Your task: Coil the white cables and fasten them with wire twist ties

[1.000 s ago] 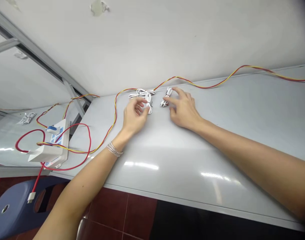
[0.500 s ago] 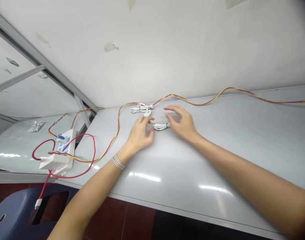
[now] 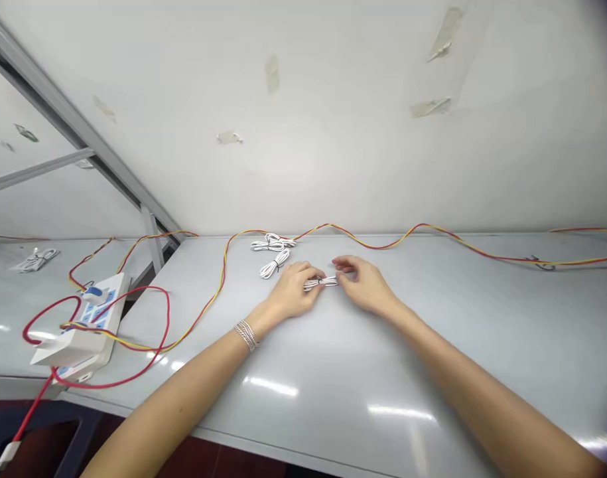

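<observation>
On the far edge of the grey table [image 3: 432,345], I have a red-and-yellow twin wire [image 3: 383,244] running left to right, well beyond both hands and not touching them. At the left, it drops toward a white power strip [image 3: 109,299] with a blue switch, and a white plug block [image 3: 67,348] lies at the strip's near end. A red cable [image 3: 134,378] loops around this area and runs down over the near table edge, ending in a white connector [image 3: 7,455].

Two more white cable coils sit near the far edge, left of the hands: a flat coil [image 3: 268,245] and, just nearer, a smaller tied coil [image 3: 274,263]. A further white coil [image 3: 34,260] lies on a separate table at far left, past a metal strut [image 3: 151,239].

I locate the white cable bundle [image 3: 320,283] mid-table, lying roughly left to right between the hands. It is tied tight and narrow. The left hand [image 3: 293,295], with a silver bracelet [image 3: 246,335] at the wrist, grasps its left end. The right hand [image 3: 365,285] grasps its right end with the fingers closed over it
</observation>
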`<control>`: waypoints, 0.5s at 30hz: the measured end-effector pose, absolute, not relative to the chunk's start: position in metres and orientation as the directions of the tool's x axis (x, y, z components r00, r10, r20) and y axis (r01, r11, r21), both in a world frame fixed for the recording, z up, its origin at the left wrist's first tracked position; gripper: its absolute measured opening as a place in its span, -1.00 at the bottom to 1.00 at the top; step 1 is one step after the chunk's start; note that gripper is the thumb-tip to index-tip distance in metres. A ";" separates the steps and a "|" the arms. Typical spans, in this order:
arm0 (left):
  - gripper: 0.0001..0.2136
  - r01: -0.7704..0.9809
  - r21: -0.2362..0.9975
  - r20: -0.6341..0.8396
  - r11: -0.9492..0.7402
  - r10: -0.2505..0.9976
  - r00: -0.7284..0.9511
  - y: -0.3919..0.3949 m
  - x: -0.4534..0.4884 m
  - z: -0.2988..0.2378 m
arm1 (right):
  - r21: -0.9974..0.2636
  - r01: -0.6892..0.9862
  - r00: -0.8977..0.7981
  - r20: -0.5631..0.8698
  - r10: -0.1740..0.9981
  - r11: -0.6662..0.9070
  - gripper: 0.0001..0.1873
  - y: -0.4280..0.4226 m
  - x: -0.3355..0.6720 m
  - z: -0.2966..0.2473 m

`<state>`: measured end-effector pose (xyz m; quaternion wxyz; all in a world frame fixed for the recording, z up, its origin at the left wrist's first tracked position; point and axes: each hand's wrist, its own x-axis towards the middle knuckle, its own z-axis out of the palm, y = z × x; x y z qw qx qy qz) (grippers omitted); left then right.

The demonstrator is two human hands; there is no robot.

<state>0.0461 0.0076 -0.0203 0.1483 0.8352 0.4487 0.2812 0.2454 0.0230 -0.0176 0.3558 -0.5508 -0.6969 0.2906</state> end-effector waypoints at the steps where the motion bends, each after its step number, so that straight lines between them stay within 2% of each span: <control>1: -0.86 0.640 0.522 0.363 -0.564 0.826 0.431 0.009 0.047 -0.022 | -0.788 0.552 -0.156 0.225 0.962 0.274 -0.72 0.021 0.245 -0.023; 3: -0.87 0.598 0.543 0.409 -0.589 0.808 0.424 0.010 0.046 -0.025 | -0.766 0.535 -0.205 0.293 0.934 0.358 -0.76 0.017 0.244 -0.029; 8: -0.87 0.552 0.529 0.473 -0.644 0.764 0.439 0.009 0.045 -0.029 | -0.678 0.525 -0.396 0.341 0.853 0.515 -0.81 0.011 0.247 -0.029; 15: -0.88 0.538 0.541 0.488 -0.647 0.762 0.426 0.017 0.050 -0.033 | -0.693 0.521 -0.342 0.365 0.866 0.498 -0.82 0.013 0.249 -0.035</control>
